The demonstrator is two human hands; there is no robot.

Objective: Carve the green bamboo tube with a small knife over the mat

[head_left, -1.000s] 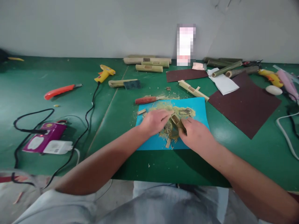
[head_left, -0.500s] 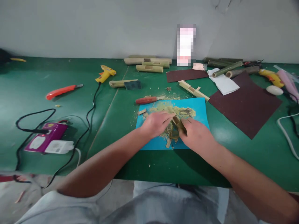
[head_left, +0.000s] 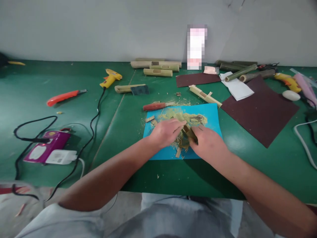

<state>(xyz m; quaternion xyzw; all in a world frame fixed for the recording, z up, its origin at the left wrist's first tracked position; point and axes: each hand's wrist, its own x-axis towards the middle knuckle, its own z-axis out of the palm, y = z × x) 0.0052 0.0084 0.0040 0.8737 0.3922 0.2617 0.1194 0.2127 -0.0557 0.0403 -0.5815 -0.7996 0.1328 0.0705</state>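
A short bamboo tube (head_left: 189,131) with a rectangular opening cut in its side is held slantwise above a blue sheet (head_left: 211,132). My right hand (head_left: 208,142) wraps round its near end. At the far part of the tube my left hand (head_left: 164,132) has its fingers closed on it, fingertips by the opening; whether something small sits under them is hidden. Pale bamboo dust (head_left: 198,119), shavings and small chips (head_left: 178,152) lie on the sheet around both hands. Just beyond the sheet's far left corner lies a red-handled knife (head_left: 155,106).
Several cut bamboo pieces (head_left: 158,72) line the back. Right of the sheet lie brown sandpaper (head_left: 262,112), another cut tube (head_left: 204,96) and white paper (head_left: 236,87). To the left are a red utility knife (head_left: 63,98), a yellow glue gun (head_left: 110,78) and a purple power strip (head_left: 47,147) with cables.
Both hands keep their hold on the bamboo tube, with hardly any movement. The view has shifted very slightly; items on the left appear a little further left.
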